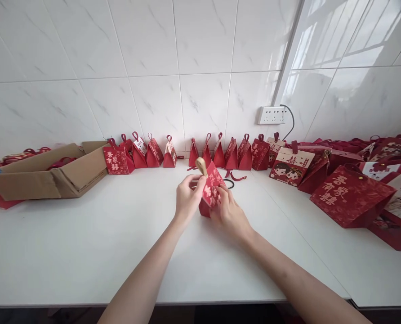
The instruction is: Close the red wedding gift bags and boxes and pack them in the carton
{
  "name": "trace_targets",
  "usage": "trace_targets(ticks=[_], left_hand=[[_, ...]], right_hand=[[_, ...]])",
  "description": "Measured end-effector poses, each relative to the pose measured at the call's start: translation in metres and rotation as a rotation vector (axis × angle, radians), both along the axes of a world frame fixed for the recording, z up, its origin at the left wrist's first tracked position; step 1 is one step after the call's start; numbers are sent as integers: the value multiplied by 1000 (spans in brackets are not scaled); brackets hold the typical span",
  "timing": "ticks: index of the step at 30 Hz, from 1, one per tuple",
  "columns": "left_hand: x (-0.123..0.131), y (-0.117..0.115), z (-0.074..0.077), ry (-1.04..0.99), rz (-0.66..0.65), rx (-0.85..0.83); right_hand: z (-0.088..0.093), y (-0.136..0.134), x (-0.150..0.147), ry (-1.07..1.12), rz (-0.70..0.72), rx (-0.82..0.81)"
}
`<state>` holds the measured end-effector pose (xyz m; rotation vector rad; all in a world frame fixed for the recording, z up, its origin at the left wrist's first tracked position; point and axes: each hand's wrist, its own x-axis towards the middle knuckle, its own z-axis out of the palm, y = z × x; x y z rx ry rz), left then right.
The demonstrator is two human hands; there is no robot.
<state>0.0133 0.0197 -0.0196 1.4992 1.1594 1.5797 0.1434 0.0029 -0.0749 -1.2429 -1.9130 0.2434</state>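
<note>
A small red gift box (211, 191) with pale printed characters is held between my two hands over the white table. My left hand (187, 194) pinches its top edge, where a gold ribbon loop (201, 166) sticks up. The fingers of my right hand (230, 210) wrap around the box's right side and lower part, hiding some of it. Just behind the box lie a dark ring-shaped band (229, 183) and a loose strip of dark red ribbon (237, 176).
Along the tiled wall stands a row of red gift boxes (245, 154) with ribbon loops. An open cardboard box (52, 173) holding red items sits at the left. More gift boxes (350, 195) are heaped at the right. A power strip (271, 115) is on the wall.
</note>
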Motion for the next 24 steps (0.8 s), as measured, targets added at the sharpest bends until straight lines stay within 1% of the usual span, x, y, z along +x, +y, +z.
trace_targets(ticks=[1,2,3,4,5,6,7,8,9,10,12,13,14,16,21,24], left_hand=[[1,0,-2,-6,-93,-3],[1,0,-4,-12,-157,1],[1,1,-6,-17,-168,13],[-1,3,-7,-16,-125,28],[-3,6,-8,-13,-43,44],[-6,9,-8,-15,44,50],[-9,12,-8,-27,104,36],[-13,15,-7,-49,116,-3],[-17,17,-5,-77,76,-63],[-21,18,-3,-106,-2,-135],[-26,19,1,-160,-182,-263],[-27,18,3,-179,-247,-300],[-28,17,5,-196,-281,-312],[-28,14,8,-218,-272,-293],[-25,12,11,-231,-183,-206],[-25,13,9,-255,-140,-175]], right_hand=[[1,4,4,67,10,-84],[3,8,9,153,18,-152],[6,11,14,256,29,-206],[9,15,19,369,51,-257],[12,18,23,479,84,-314],[14,20,26,578,132,-376],[16,21,29,665,197,-437],[18,21,30,737,272,-500],[19,21,31,790,341,-556],[20,20,31,825,396,-599],[21,18,30,854,461,-645],[21,17,30,850,474,-654],[21,16,29,840,478,-653],[20,15,29,811,475,-634],[21,13,33,720,444,-595],[24,9,36,661,519,-590]])
